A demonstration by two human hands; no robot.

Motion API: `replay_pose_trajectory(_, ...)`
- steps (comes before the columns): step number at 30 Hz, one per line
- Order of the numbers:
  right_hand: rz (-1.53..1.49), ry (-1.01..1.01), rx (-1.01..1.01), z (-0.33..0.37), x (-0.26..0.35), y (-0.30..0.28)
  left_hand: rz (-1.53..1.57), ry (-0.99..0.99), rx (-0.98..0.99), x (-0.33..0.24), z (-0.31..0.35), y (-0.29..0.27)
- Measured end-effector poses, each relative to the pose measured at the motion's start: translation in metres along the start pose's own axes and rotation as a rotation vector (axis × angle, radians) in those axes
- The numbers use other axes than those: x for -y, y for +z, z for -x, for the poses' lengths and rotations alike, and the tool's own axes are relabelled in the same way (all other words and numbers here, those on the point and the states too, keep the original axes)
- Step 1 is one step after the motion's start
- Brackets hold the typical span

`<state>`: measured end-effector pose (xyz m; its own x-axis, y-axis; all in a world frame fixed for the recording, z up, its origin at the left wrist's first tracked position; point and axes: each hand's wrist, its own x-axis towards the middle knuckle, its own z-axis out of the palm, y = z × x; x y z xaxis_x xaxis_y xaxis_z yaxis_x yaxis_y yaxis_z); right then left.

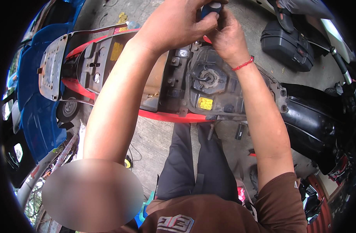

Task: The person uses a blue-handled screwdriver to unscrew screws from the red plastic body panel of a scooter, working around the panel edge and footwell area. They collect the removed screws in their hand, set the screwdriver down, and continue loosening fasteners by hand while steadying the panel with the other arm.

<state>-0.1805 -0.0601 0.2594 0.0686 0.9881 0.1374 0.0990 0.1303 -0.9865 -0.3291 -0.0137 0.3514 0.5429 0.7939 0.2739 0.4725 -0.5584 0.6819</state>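
Observation:
A red scooter (162, 115) with its seat removed lies across the view, its under-seat tray and fuel tank top (209, 79) exposed. My left hand (178, 24) is closed around a blue-handled tool (211, 7) at the far side of the frame. My right hand (228, 39), with a red string bracelet on the wrist, is pressed against the same tool just beside the left hand. The tool's tip is hidden behind my fingers. Both forearms reach over the scooter body.
A blue scooter (36, 112) stands at the left. A black plastic case (286, 44) lies on the concrete at the upper right, with another person's sandalled foot (283, 15) near it. Black body panels (317, 120) sit at the right. My dark-trousered legs stand below the scooter.

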Motion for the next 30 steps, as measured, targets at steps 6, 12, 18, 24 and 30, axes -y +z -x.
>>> replay_pose_trajectory(6, 0.205, -0.051, 0.059, 0.003, -0.003, -0.008, -0.155, -0.040, -0.103, 0.004, 0.003, 0.003)
replay_pose_trajectory(12, 0.180, -0.150, -0.003, 0.007, -0.003, -0.004, -0.047, -0.057, -0.133, -0.003, 0.007, 0.007)
replay_pose_trajectory(18, 0.054, 0.021, 0.072, 0.008, -0.006, -0.008, 0.194, -0.072, -0.074, 0.002, 0.010, 0.009)
replay_pose_trajectory(24, 0.145, -0.096, 0.046, 0.011, -0.001, -0.007, -0.209, -0.275, -0.078, 0.013, 0.013, 0.019)
replay_pose_trajectory(30, 0.185, -0.130, 0.031, 0.003, 0.000, -0.012, 0.094, -0.074, -0.025, 0.021, 0.020, 0.013)
